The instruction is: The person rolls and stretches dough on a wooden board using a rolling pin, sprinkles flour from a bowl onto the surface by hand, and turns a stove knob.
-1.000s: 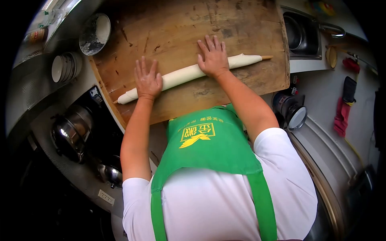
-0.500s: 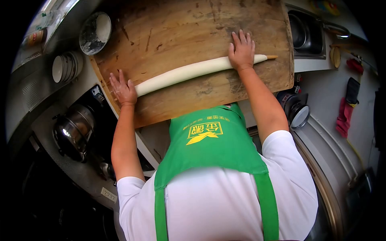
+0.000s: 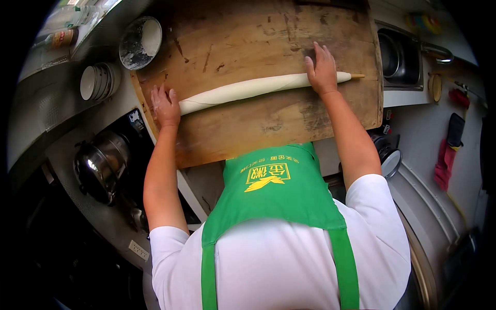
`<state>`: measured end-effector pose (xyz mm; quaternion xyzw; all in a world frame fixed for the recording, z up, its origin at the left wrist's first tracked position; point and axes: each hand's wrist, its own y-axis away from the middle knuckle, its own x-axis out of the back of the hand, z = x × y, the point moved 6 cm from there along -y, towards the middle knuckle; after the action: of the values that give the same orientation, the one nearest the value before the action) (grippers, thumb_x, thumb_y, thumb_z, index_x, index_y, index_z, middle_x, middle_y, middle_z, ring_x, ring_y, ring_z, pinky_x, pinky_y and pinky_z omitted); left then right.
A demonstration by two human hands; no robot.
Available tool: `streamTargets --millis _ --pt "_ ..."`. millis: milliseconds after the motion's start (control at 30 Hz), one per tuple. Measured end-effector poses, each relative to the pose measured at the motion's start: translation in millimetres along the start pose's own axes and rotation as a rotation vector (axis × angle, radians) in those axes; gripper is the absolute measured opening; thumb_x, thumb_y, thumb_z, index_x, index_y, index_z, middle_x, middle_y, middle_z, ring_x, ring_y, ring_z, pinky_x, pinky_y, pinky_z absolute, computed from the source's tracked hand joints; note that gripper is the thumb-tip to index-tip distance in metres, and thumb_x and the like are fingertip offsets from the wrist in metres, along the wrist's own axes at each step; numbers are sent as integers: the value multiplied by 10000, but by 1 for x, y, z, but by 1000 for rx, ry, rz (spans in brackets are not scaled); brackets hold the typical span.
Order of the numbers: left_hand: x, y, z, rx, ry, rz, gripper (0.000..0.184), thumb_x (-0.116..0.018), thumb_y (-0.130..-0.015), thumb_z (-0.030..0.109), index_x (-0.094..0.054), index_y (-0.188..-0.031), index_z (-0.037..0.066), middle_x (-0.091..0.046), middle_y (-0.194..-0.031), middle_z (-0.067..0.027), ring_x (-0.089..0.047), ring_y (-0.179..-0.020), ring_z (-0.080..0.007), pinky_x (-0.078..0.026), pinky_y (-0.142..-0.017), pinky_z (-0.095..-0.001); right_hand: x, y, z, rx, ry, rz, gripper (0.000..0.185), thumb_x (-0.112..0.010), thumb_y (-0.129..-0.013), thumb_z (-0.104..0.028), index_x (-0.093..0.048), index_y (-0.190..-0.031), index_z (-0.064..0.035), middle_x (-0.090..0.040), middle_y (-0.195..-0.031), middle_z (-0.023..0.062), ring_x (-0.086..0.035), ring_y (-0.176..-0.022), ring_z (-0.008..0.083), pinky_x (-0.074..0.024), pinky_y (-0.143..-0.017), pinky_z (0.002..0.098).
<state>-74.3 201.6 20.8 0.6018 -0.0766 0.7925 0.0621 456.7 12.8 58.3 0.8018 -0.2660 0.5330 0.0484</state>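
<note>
A long roll of pale dough (image 3: 243, 89) lies across a worn wooden board (image 3: 268, 41), wrapped around a rolling pin (image 3: 357, 76) whose wooden tip sticks out at the right. My left hand (image 3: 166, 108) rests at the roll's left end, fingers stretched forward, covering that end. Near the right end, my right hand (image 3: 322, 72) lies on top of the dough with its palm down and fingers extended, the thumb apart. Neither hand is wrapped around the roll. A seam line shows along the dough's surface.
A metal bowl (image 3: 130, 51) with white flour stands at the board's far left corner. Stacked bowls (image 3: 100, 82) sit left of it. A shiny pot (image 3: 101, 163) is lower left. At the right are a sink (image 3: 412, 54) and a round-lidded vessel (image 3: 391, 161). The board's near edge meets my green apron (image 3: 279, 201).
Both hands and the dough roll have moved a little away from my body across the board. The left hand's fingers are closer together. The whole view has shifted slightly.
</note>
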Motion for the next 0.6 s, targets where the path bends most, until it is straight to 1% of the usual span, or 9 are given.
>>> streamTargets --millis 67,100,133,233,333,400,467,500,600 --pt "0 25 35 -99 -13 -80 592 -580 -992 420 -567 -1475 77 -441 -1590 -242 -394 -1466 -444 -304 -1211 -527 -5 19 -19 131 -64 -185 655 -609 -986 -435 -475 -1491 -40 -567 -1482 180 -449 -1422 438 -280 -1216 533" --pt "4 36 43 -116 -89 -91 583 -573 -994 415 -572 -1468 76 -437 -1590 -249 -387 -1465 -455 -293 -1211 -540 -3 25 -25 184 57 -255 773 -653 -944 -524 -450 -1510 -38 -557 -1488 183 -429 -1434 441 -271 -1213 550" --pt "5 46 46 -117 -91 -87 583 -573 -994 415 -572 -1468 76 -437 -1590 -249 -387 -1465 -455 -293 -1211 -540 2 32 -29 185 54 -251 773 -653 -944 -524 -450 -1510 -38 -557 -1488 183 -429 -1434 441 -271 -1213 550" --pt "7 75 41 -72 -73 -12 652 -567 -980 447 -511 -1532 105 -358 -1642 -246 -307 -1513 -462 -227 -1237 -575 5 51 -37 214 143 -265 986 -725 -812 -693 -453 -1526 -69 -533 -1507 164 -364 -1484 415 -226 -1215 618" --pt "12 86 39 -149 -140 -103 699 -565 -976 465 -461 -1569 109 -310 -1667 -249 -254 -1541 -461 -211 -1244 -588 0 61 -38 240 261 -382 1002 -701 -809 -728 -446 -1551 -106 -498 -1542 153 -341 -1506 396 -197 -1236 617" --pt "9 55 35 -140 -172 -153 724 -564 -984 466 -416 -1595 108 -283 -1679 -251 -222 -1561 -449 -222 -1248 -573 -11 38 -26 331 226 -334 923 -616 -891 -714 -430 -1576 -123 -430 -1615 143 -308 -1534 382 -184 -1259 575" --pt "13 12 35 -5 6 2 733 -568 -989 470 -396 -1607 115 -292 -1678 -249 -237 -1561 -438 -244 -1244 -553 -22 -5 -22 181 189 -149 832 -549 -962 -655 -422 -1581 -113 -423 -1622 149 -312 -1533 376 -202 -1254 560" --pt "8 9 31 2 12 5 733 -568 -989 470 -396 -1607 115 -292 -1678 -249 -237 -1561 -438 -244 -1244 -553 -27 -6 -28 190 194 -149 832 -549 -962 -655 -422 -1581 -113 -423 -1622 149 -312 -1533 376 -202 -1254 560" --pt "-1 0 24 97 69 -35 727 -569 -995 471 -393 -1609 125 -308 -1672 -249 -267 -1552 -431 -262 -1240 -533 -38 -12 -18 -39 235 -169 782 -507 -996 -608 -414 -1581 -97 -404 -1638 155 -310 -1535 369 -208 -1250 560"
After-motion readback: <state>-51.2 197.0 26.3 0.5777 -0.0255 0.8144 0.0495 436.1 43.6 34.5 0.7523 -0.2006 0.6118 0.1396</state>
